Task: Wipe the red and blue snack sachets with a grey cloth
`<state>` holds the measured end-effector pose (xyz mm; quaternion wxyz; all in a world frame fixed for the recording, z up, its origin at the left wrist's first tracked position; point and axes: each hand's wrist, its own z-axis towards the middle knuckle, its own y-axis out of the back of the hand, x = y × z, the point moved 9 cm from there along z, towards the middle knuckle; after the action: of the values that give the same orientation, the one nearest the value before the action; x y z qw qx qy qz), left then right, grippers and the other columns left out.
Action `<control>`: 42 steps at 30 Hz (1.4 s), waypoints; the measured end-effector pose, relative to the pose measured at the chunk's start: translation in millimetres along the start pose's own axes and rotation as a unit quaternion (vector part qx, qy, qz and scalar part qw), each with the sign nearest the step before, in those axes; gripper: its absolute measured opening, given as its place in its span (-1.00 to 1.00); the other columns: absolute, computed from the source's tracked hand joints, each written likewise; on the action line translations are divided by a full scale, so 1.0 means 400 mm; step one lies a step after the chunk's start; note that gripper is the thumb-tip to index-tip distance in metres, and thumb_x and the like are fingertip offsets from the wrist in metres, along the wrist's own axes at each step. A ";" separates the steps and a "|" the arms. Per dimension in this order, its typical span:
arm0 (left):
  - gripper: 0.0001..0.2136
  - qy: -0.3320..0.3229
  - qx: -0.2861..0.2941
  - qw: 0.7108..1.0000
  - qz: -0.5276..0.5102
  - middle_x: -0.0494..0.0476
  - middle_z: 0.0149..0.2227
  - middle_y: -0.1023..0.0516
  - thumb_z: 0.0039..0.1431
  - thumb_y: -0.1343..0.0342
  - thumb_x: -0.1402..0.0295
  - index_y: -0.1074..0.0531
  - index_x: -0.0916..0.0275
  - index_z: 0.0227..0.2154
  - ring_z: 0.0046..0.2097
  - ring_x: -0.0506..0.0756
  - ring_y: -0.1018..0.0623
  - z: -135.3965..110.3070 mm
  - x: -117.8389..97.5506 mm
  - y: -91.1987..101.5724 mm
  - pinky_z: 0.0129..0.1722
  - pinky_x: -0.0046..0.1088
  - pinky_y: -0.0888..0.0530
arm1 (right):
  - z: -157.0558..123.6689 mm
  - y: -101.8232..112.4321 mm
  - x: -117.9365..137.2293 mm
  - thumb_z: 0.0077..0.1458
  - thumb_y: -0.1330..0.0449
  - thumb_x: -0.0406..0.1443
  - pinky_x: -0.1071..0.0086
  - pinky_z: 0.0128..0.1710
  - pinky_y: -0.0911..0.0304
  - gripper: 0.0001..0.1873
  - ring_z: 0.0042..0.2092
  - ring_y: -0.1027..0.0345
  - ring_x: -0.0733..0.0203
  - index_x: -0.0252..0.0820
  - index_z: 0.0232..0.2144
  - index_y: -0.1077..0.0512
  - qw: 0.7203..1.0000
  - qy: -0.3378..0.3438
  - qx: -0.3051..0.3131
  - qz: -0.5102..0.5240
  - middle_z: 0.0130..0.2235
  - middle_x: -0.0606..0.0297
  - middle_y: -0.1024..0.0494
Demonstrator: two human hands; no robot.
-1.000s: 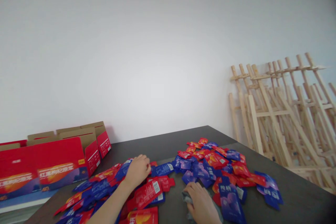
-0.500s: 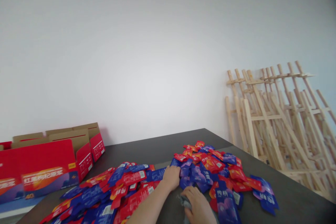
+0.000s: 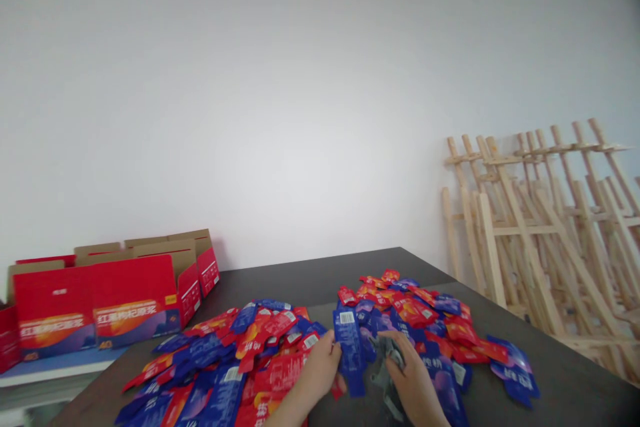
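Note:
My left hand (image 3: 320,368) grips a blue pouch (image 3: 349,347) by its left edge. The pouch is raised over the table, its barcode end up and its printed back towards me. Bunched in my right hand (image 3: 411,373) is a grey cloth (image 3: 386,373), close to the pouch's right side but apart from it. To the left of my left hand lies a heap of red and blue pouches (image 3: 215,347). A second heap of pouches (image 3: 415,310) spreads beyond and to the right of my right hand, partly covered by it.
Open red cardboard boxes (image 3: 130,287) stand in a row at the left, on a pale blue-topped surface (image 3: 75,363) beside the dark table (image 3: 310,273). Wooden easels (image 3: 520,233) lean against the white wall (image 3: 300,113) on the right.
My left hand has come back from the right heap's edge with a blue pouch and lifted it. My right hand has moved up and slightly right, with the cloth. The view has shifted slightly left.

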<state>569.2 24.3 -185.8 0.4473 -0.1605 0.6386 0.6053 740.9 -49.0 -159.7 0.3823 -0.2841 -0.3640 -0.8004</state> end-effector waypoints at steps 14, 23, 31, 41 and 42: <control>-0.64 0.032 0.074 0.995 0.052 0.11 -0.28 -0.52 -0.27 -0.19 0.52 -0.31 0.23 -0.31 -0.24 0.12 -0.50 -0.046 0.009 -0.106 -0.30 -0.44 -0.37 | -0.020 -0.074 -0.059 -0.09 0.01 -0.39 0.35 -0.11 -0.20 -0.66 -0.16 -0.35 0.16 -0.16 -0.20 -0.34 0.993 -0.062 0.080 -0.055 -0.23 0.24 -0.48; -0.67 0.108 0.115 0.909 -0.387 0.17 -0.32 -0.53 -0.01 -0.03 0.25 -0.27 0.25 -0.16 -0.43 0.08 -0.54 -0.031 0.056 -0.185 -0.63 -0.50 -0.41 | -0.026 -0.087 0.073 -0.12 -0.01 -0.39 0.29 0.06 -0.07 -0.53 0.09 -0.17 0.13 -0.08 -0.09 -0.35 0.985 0.072 0.129 -0.091 0.03 0.23 -0.38; -0.53 0.102 0.125 0.928 -0.335 0.22 -0.38 -0.58 -0.15 0.05 0.47 -0.32 0.32 -0.06 -0.54 0.09 -0.54 -0.043 0.065 -0.184 -0.66 -0.47 -0.42 | -0.029 -0.167 0.029 -0.08 0.02 -0.44 0.29 -0.01 -0.09 -0.56 0.00 -0.23 0.12 -0.06 -0.15 -0.43 0.957 0.022 0.194 -0.213 -0.06 0.26 -0.44; -0.63 0.129 0.120 0.922 -0.345 0.18 -0.45 -0.56 -0.16 -0.01 0.39 -0.28 0.30 -0.19 -0.50 0.13 -0.58 -0.041 0.054 -0.116 -0.69 -0.60 -0.32 | 0.035 -0.056 -0.097 -0.07 -0.03 -0.45 0.26 -0.05 -0.17 -0.63 -0.06 -0.32 0.05 -0.21 -0.17 -0.42 0.953 -0.072 0.093 -0.279 -0.17 0.11 -0.49; -0.65 0.118 0.110 0.925 -0.343 0.17 -0.44 -0.56 -0.15 -0.01 0.37 -0.29 0.30 -0.21 -0.49 0.12 -0.58 -0.036 0.052 -0.101 -0.70 -0.60 -0.31 | 0.043 -0.045 -0.106 -0.06 -0.02 -0.45 0.26 -0.07 -0.18 -0.64 -0.07 -0.34 0.06 -0.22 -0.18 -0.41 0.954 -0.082 0.084 -0.275 -0.17 0.10 -0.49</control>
<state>582.6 9.4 -229.0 0.5634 -0.3899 0.6554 0.3176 752.4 -10.2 -187.6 0.1387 -0.2048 -0.5238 -0.8151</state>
